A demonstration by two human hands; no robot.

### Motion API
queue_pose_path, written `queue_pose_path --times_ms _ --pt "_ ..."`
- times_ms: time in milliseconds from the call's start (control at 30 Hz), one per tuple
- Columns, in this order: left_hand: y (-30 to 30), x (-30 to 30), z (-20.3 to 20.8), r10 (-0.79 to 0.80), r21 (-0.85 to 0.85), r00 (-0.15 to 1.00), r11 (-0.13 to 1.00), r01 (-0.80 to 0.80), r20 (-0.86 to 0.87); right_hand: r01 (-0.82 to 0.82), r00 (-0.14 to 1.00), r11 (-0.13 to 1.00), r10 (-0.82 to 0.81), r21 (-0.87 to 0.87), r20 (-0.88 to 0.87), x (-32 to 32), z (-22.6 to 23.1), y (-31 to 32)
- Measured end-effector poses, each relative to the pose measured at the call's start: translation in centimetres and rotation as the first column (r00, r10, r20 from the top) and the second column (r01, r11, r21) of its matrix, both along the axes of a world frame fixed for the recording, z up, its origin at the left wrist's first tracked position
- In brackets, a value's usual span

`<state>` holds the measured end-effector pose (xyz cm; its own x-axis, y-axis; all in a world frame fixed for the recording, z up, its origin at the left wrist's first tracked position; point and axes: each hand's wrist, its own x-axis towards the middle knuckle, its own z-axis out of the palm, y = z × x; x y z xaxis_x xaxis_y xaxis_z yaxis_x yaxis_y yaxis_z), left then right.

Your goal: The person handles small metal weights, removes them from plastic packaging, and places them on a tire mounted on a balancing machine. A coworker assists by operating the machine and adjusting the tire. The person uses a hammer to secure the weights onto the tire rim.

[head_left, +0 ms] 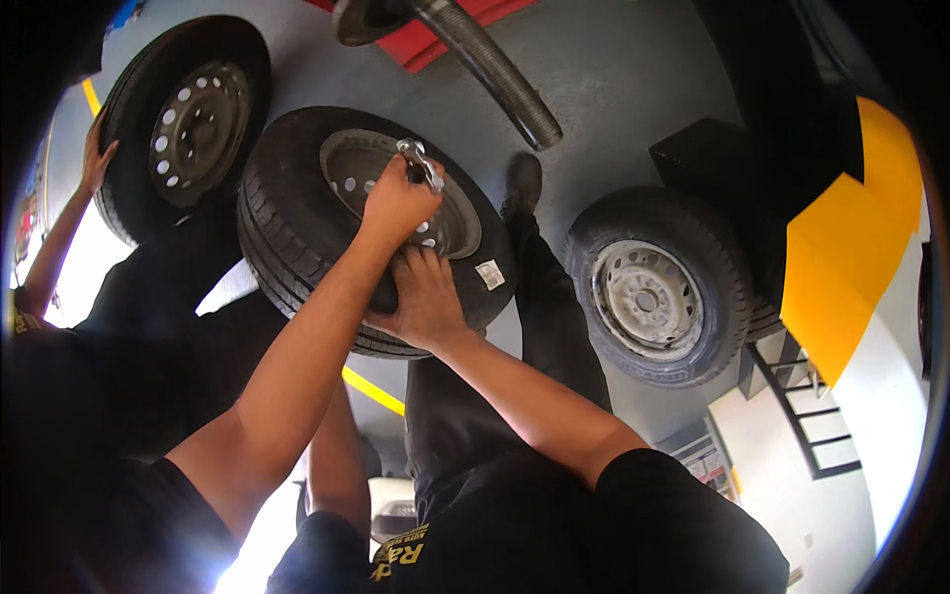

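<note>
A wheel with a black tyre and a grey steel rim leans in front of me, its outer face tilted up. My left hand is closed round a small shiny metal hand tool over the rim. The tool's head shows above the fingers; its exact kind is unclear. Lower down, my right hand lies on the tyre's sidewall, thumb spread out and fingers reaching to the rim's edge. A white label sticks to the sidewall just right of that hand.
A co-worker's hand rests on a second wheel at the left. Another wheel is at the right beside a yellow panel. A threaded metal shaft juts in from above. My shoe is beyond the near wheel.
</note>
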<state>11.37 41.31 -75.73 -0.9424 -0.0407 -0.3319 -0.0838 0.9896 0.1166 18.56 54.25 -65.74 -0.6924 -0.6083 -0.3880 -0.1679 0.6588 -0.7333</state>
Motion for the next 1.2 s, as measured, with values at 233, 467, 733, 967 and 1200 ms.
queue_pose_path --times_ms 233,467,733,967,1200 --pt "-0.6 -5.9 -7.6 0.030 -0.050 0.919 0.999 -0.012 0.393 0.150 0.979 0.970 -0.173 -0.192 -0.106 0.1 -0.1 -0.2" --pt "-0.7 -10.1 -8.1 -0.522 -0.179 0.667 0.701 0.691 0.532 0.037 0.993 0.979 -0.059 -0.202 -0.104 3.8 -0.4 3.1" --pt "-2.1 -0.4 -13.0 -0.440 -0.162 0.617 0.714 0.681 0.653 0.024 0.997 0.973 -0.040 -0.230 -0.065 5.6 -1.4 3.9" --pt "-0.6 -4.8 -14.2 -0.589 -0.127 0.529 0.587 0.800 0.610 0.024 0.997 0.974 -0.040 -0.226 -0.066 6.7 -1.3 3.6" --pt "-1.7 1.6 -13.2 -0.652 -0.207 0.538 0.516 0.831 0.534 0.019 0.997 0.972 -0.035 -0.234 -0.062 6.8 -1.4 3.6"
